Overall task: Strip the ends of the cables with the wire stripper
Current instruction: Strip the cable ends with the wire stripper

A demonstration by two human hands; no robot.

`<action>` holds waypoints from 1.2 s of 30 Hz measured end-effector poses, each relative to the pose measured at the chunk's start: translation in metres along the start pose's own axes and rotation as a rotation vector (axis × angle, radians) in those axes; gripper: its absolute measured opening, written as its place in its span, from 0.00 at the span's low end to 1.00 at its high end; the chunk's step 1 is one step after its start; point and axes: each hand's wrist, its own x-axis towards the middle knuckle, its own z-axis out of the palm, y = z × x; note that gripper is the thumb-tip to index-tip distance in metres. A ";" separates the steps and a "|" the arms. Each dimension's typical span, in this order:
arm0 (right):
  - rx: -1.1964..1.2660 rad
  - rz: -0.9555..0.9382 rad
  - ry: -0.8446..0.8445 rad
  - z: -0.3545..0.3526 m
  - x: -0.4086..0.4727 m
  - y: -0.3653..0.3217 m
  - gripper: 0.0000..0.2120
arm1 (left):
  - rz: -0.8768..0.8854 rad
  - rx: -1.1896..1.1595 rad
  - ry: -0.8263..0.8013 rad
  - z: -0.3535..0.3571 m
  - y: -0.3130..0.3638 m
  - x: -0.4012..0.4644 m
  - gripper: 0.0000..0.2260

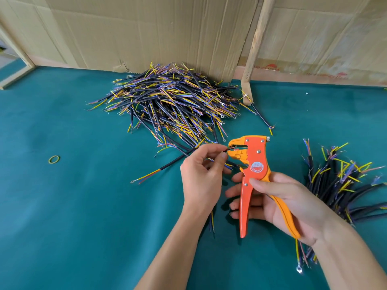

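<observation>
The worktop wears a teal cloth, matt and slightly napped. Behind it, at twelve o'clock, stands creased brown cardboard, dull and papery, with a rough, bare wooden post at one o'clock. The stripper looks like smooth orange plastic with a slight sheen, set with small bright metal rivets and a round paper-like sticker. The cables have matt black rubbery sheaths; their thin inner wires are glossy yellow and blue plastic, some tipped with shiny metal ring lugs. A yellow-green rubber band lies at nine o'clock.
</observation>
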 end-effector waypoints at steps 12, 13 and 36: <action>0.000 -0.030 0.068 0.011 -0.001 -0.002 0.10 | 0.003 0.000 -0.008 0.000 0.000 -0.001 0.09; 0.001 -0.032 0.083 0.012 -0.001 -0.002 0.11 | 0.003 0.003 -0.010 0.000 0.000 -0.001 0.09; -0.030 -0.010 0.100 0.011 -0.001 -0.002 0.11 | 0.019 0.058 -0.032 -0.001 0.000 0.000 0.11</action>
